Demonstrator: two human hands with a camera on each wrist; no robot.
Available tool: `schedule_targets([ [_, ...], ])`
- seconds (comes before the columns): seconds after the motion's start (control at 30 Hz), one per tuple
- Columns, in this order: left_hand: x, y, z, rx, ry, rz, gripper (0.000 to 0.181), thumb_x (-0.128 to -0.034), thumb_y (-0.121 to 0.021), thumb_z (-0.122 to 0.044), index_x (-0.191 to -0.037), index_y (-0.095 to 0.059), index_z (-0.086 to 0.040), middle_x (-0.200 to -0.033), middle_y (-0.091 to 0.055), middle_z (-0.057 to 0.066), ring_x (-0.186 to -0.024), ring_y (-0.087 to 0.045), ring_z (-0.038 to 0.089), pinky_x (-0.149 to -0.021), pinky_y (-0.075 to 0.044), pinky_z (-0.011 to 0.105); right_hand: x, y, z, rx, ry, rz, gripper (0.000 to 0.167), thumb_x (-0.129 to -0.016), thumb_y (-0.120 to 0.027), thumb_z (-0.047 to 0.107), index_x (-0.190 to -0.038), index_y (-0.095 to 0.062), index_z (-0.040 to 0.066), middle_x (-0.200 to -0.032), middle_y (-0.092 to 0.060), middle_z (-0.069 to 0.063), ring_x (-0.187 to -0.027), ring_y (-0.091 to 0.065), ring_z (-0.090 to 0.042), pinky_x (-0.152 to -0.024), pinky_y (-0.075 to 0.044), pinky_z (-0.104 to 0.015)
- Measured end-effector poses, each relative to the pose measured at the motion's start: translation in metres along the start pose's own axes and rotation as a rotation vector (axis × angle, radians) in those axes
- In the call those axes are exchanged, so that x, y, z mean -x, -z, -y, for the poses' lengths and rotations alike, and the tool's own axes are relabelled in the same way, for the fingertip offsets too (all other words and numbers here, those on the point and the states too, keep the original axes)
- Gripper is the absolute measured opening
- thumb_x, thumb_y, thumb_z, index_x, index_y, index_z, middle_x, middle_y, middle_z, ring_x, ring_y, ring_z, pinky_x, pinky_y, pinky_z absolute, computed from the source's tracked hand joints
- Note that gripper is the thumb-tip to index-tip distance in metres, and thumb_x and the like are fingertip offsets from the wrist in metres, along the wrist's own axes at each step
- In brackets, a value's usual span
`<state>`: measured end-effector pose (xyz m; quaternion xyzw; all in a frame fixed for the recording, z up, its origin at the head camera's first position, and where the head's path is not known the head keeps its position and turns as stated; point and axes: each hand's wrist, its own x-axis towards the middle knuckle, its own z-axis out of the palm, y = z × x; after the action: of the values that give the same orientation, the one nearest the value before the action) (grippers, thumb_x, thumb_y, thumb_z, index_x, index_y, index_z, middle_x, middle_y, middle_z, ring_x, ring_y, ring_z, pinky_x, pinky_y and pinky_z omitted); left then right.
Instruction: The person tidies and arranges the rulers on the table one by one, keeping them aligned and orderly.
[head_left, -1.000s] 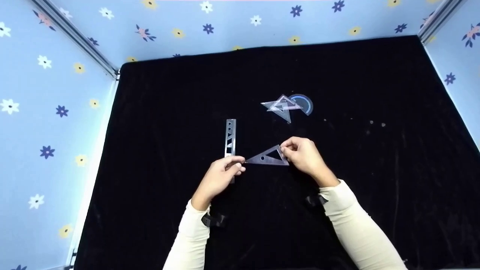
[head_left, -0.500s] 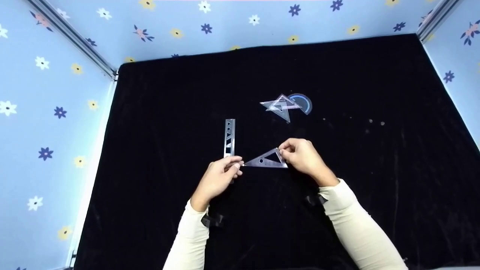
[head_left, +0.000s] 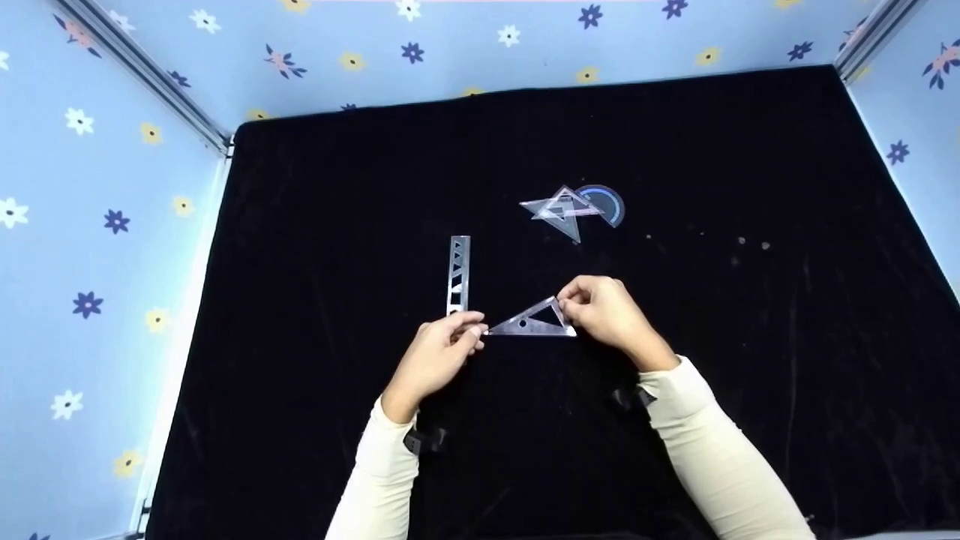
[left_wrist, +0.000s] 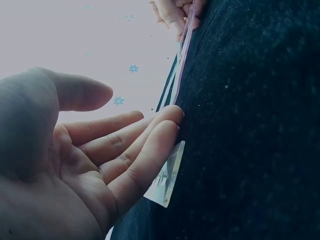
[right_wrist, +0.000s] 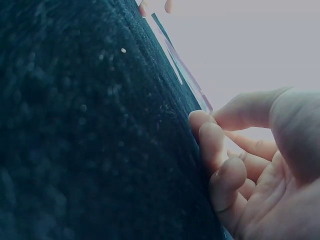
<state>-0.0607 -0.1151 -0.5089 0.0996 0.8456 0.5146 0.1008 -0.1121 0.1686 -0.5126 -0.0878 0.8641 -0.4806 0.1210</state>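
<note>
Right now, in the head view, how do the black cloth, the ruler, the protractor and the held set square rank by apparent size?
1. Black cloth, by far the largest.
2. Held set square and ruler, too close to rank: the left hand covers the ruler's near end.
3. Protractor, smallest as visible, partly overlapped.

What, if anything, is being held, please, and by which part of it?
The right hand pinches the set square near its top corner in the head view; the left hand grips nothing.
</note>
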Motion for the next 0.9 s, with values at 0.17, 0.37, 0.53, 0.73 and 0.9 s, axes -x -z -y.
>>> schedule_targets([
  [0.17,0.0008,-0.0006,0.0000,-0.003,-0.006,-0.001,0.029,-0.0990,-0.058,-0.012,-0.124,-0.066,0.001,-0.102,-0.075,0.004,-0.082,-0.071,0.014,-0.075,-0.057,0.030,0.0001,-0.0010,-0.0003,0.004,-0.004,-0.003,0.005,-0.089,-0.069,0.008,-0.088,-0.074,0.008,-0.069,-0.068,0.003,-0.061,-0.061,-0.011,-0.056,-0.048,-0.022],
  [0.37,0.0012,-0.0021,0.0005,-0.003,-0.008,-0.005,0.027,-0.0988,-0.060,-0.011,-0.122,-0.067,0.002,-0.101,-0.074,0.007,-0.083,-0.071,0.015,-0.076,-0.057,0.029,0.0005,-0.0020,0.0008,0.021,0.002,0.001,0.005,-0.089,-0.070,0.009,-0.087,-0.074,0.009,-0.069,-0.068,0.003,-0.061,-0.061,-0.011,-0.057,-0.048,-0.023],
  [0.53,0.0001,-0.0027,0.0023,-0.007,-0.012,-0.010,0.026,-0.0988,-0.061,-0.011,-0.121,-0.067,0.001,-0.100,-0.074,0.006,-0.082,-0.071,0.014,-0.078,-0.057,0.030,0.0004,-0.0021,0.0019,0.040,0.011,0.001,0.005,-0.088,-0.070,0.010,-0.087,-0.074,0.011,-0.069,-0.068,0.005,-0.061,-0.061,-0.010,-0.058,-0.047,-0.023],
  [0.73,-0.0012,-0.0028,0.0026,-0.002,-0.023,-0.008,0.027,-0.0984,-0.059,-0.009,-0.121,-0.067,0.002,-0.100,-0.074,0.007,-0.082,-0.071,0.014,-0.078,-0.057,0.029,0.0009,-0.0018,0.0032,0.041,0.015,0.007,0.005,-0.088,-0.070,0.009,-0.087,-0.074,0.010,-0.068,-0.068,0.005,-0.060,-0.061,-0.010,-0.057,-0.047,-0.023],
  [0.9,-0.0021,-0.0030,0.0029,-0.003,-0.019,-0.009,0.027,-0.0979,-0.059,-0.009,-0.121,-0.067,0.002,-0.100,-0.073,0.007,-0.082,-0.070,0.012,-0.078,-0.056,0.028,0.0009,-0.0020,0.0032,0.036,0.012,0.024,0.005,-0.088,-0.069,0.008,-0.086,-0.074,0.010,-0.068,-0.068,0.004,-0.060,-0.062,-0.011,-0.056,-0.048,-0.023],
])
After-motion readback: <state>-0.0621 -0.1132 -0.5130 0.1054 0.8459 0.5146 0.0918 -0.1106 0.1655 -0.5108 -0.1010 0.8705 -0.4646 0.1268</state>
